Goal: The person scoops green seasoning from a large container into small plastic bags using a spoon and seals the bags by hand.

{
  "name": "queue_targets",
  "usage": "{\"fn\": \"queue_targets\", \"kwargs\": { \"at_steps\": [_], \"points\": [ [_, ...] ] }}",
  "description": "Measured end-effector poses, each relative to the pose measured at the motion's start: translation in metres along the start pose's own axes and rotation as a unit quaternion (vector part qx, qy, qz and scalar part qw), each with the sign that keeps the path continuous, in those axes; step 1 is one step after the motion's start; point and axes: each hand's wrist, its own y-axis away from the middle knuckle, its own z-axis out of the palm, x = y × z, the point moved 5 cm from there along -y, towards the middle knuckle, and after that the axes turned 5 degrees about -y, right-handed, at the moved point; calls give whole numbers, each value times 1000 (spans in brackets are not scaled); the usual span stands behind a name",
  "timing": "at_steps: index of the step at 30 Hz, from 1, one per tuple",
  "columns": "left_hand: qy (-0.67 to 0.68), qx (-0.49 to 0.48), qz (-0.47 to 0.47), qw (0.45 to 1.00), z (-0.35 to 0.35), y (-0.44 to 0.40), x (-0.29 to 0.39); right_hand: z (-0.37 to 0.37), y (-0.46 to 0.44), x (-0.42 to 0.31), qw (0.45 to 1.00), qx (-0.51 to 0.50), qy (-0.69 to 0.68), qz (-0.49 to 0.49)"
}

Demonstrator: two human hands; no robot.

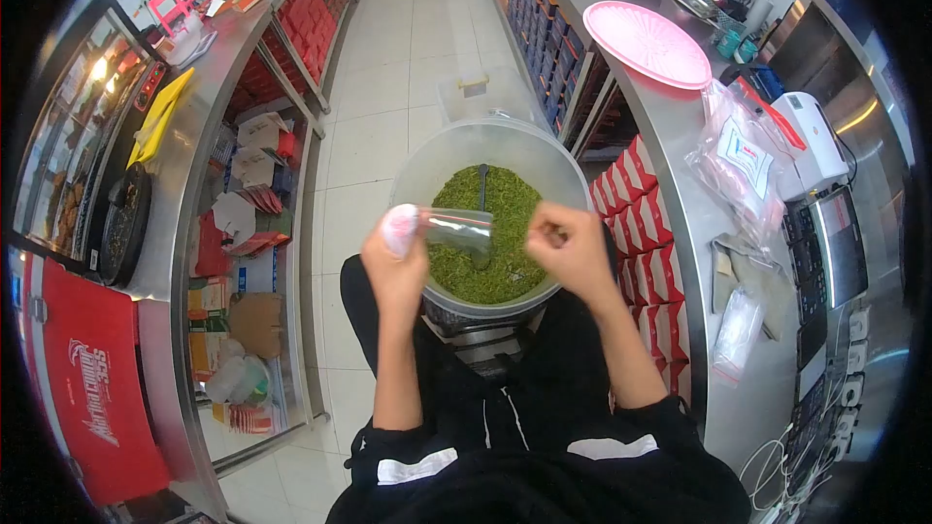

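A large translucent tub (408,180) stands between the person's knees, holding a mass of shredded green leaf-like material (495,272). A dark-handled spoon or scoop (482,184) lies in it, its lower end partly hidden. Over the tub's left side, my left hand (393,267) is closed around a clear plastic bag (460,227), held sideways with its far end toward the right. A white and pink piece (399,230) shows at that hand's fingers; its kind is unclear. My right hand (575,250) is above the tub's right side, apart from the bag, fingers curled; what they hold, if anything, is hidden.
Steel counters run along both sides. On the right are a pink lid (649,44), plastic packaging (743,150), a clear packet (738,330) and a white device (811,141). Red-and-white boxes (636,233) are stacked beneath. A glass display case (83,126) and red cooler (92,378) stand left.
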Motion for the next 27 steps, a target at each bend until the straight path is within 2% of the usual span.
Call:
{"fn": "queue_targets", "kwargs": {
  "at_steps": [1,3,4,5,6,7,9,10,11,12,13,14,15,17,19,23,25,26,27],
  "points": [
    [2,21,-6,1000,-7,-3,-1,-9,1,2,999,19,-13,24],
    [28,-2,-12,1000,-6,-2,4,-14,0,-9,998,37,25,37],
    [50,-60,-34,996,4,2,9,-3,-3,-24,999,25,24,-25],
    [71,-119,-54,989,14,6,13,7,-6,-23,998,-35,31,-49],
    [90,-116,-19,989,23,7,11,16,-8,-23,992,-95,35,-72],
    [90,-117,-14,989,26,4,13,16,-20,-10,992,-92,35,-75],
    [136,-85,-107,981,29,1,7,18,-53,14,978,-164,108,-65],
    [211,-99,-133,963,34,2,-6,6,-75,5,976,-99,191,-31],
    [209,-98,-132,964,37,4,-11,-3,-93,-6,962,-32,269,3],
    [333,-118,-183,917,44,8,-17,-1,-107,-1,963,-34,267,2],
    [451,-137,-230,852,51,12,-22,-6,-116,-11,932,95,335,-99],
    [507,-168,-255,806,56,15,-28,-6,-116,-14,905,159,363,-154],
    [507,-167,-251,808,54,14,-22,-4,-114,-22,869,226,391,-202],
    [489,-132,-290,812,54,16,-12,19,-85,-30,934,114,283,-188],
    [498,-153,-274,808,54,15,-13,41,-56,-23,988,-25,115,-105],
    [473,-200,-293,806,57,21,-16,56,-35,3,990,-42,86,-108],
    [482,-176,-342,787,57,24,-20,57,-37,28,991,-37,-129,28],
    [482,-176,-341,787,58,24,-20,59,-37,32,991,-37,-129,27],
    [479,-181,-327,794,58,23,-19,57,-36,31,989,5,-144,20]
  ]
}}
